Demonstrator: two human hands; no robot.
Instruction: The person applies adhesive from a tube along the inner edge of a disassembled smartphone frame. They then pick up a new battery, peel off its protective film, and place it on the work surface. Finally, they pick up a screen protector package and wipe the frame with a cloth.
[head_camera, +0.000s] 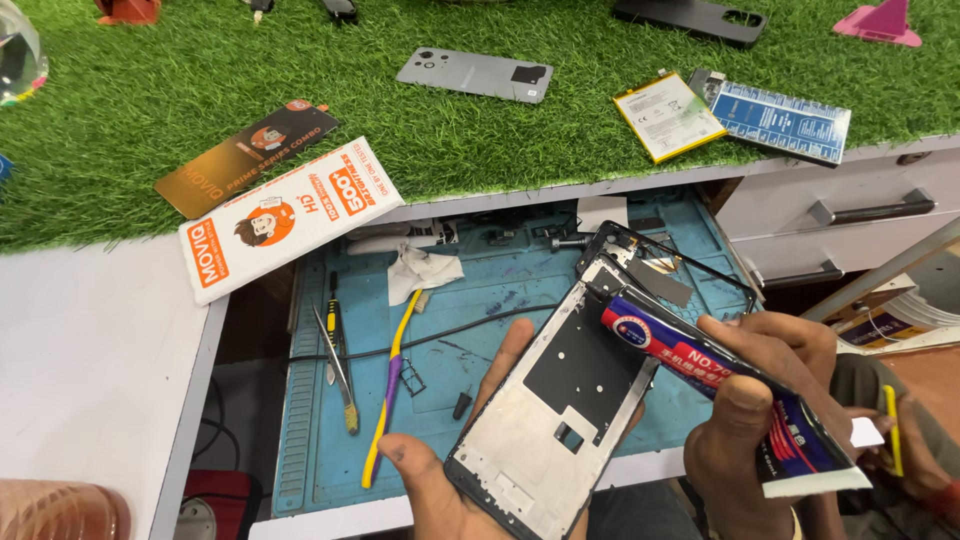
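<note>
Head view showed the left hand (455, 470) palm-up under a phone frame (560, 400), a bare silver-and-black mid-frame lying across the open fingers, its long axis running from the lower left near the wrist up and to the right. The fingers were spread and cupped beneath it, thumb along the near left edge, so the frame rested in a loose cradle and was not pinched. The right hand (760, 400) came in from the right, fingers curled tight round a glue tube (720, 385), blue and red with a flattened white tail end pointing down and right. The tube's nozzle end (607, 303) pointed up and left and met the frame's upper right edge, touching or just above it; which of the two could not be told. So the frame lay to the left of and below the gripping right hand, the tube's axis crossing the frame's top corner at a slant.

Beneath both hands sat a blue work mat (480, 300) in a pulled-out drawer, carrying a yellow-and-purple toothbrush (390, 390), tweezers (335, 360), a crumpled wipe (420, 270) and a second black frame (670, 265) just beyond the held one. On the green turf (150, 90) above lay a grey back cover (475, 75), a battery (668, 115) and two printed card packets (285, 215)
</note>
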